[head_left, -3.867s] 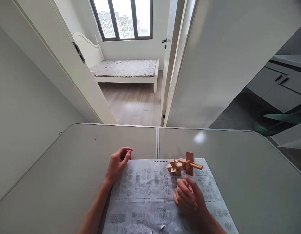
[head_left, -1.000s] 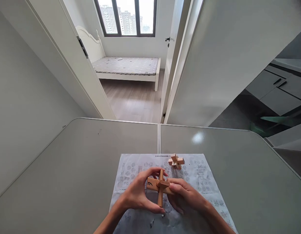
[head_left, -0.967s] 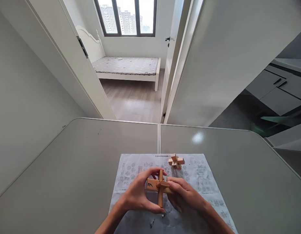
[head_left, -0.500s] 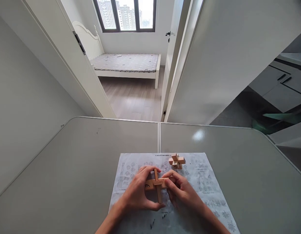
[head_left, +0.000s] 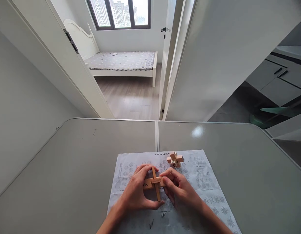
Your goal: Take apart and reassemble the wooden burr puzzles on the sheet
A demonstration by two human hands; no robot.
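Between my two hands is a cross-shaped wooden puzzle made of interlocked bars, with a dark mark on its wide horizontal piece. Thumb and fingers of my left hand curve round its left side, spanning the upright bar from top to bottom. My right hand pinches the right end of the horizontal piece between thumb and fingers. Beyond my right hand, a second wooden burr puzzle rests on a printed sheet. Diagrams cover this paper, which lies under both hands.
The grey table has a pale seam running across its middle. Past its far edge, a doorway shows a bed beneath a window. White walls flank the doorway, and cabinets stand at the right.
The camera view has shifted slightly, so the room and sheet sit a little differently. The upright bar of the held puzzle leans slightly more. Both hands keep their hold.
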